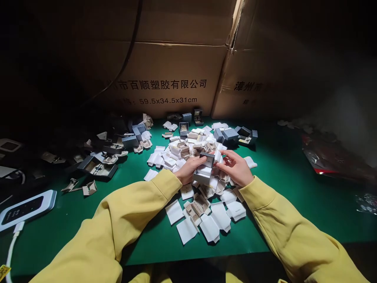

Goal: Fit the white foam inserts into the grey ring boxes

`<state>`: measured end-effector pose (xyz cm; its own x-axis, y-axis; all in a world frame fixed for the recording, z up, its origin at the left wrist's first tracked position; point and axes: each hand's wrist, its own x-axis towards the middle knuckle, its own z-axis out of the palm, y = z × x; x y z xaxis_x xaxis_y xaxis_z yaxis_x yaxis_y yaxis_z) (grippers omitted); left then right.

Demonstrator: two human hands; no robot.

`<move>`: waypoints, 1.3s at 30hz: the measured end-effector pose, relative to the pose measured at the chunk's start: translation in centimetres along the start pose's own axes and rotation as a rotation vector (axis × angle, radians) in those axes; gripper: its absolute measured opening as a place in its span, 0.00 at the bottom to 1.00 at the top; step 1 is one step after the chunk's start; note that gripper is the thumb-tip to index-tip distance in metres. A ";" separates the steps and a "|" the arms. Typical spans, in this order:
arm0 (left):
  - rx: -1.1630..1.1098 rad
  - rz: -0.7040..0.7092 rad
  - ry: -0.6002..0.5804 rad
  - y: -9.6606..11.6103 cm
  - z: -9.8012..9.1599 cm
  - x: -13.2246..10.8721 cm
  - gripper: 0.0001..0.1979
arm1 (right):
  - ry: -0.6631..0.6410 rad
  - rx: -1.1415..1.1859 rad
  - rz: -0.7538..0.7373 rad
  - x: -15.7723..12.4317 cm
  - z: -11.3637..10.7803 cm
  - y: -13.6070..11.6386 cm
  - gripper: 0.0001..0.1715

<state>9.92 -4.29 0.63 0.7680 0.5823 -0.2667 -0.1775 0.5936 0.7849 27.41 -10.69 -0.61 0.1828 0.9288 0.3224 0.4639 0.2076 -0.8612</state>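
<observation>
My left hand [190,169] is closed around a small grey-blue jewelry box [202,177], its lid standing raised and its inside white. The thumb lies against the lid's inner side, where some dark print shows. At the box's right side, my right hand [237,167] pinches a folded white card insert [218,157] between thumb and fingers. Beneath both hands spreads a loose heap of white and beige folded card inserts [212,226], some of them printed. The hands hide part of this heap.
Several grey-blue boxes [231,135] lie behind the heap, and more open boxes [98,167] are at the left. A white device [28,208] with a cable rests at the left edge. Large cardboard cartons [171,63] stand behind. Clear plastic packaging [326,155] lies at the right.
</observation>
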 end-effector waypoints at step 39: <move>0.879 0.645 0.188 -1.4 -1.1 0.4 0.23 | -0.014 0.285 -0.002 -0.5 0.7 0.4 0.29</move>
<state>9.76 -4.31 -1.16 0.5693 0.7599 0.3136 0.0451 -0.4097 0.9111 26.90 -10.85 -1.42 0.1694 0.9319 0.3206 0.2012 0.2858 -0.9369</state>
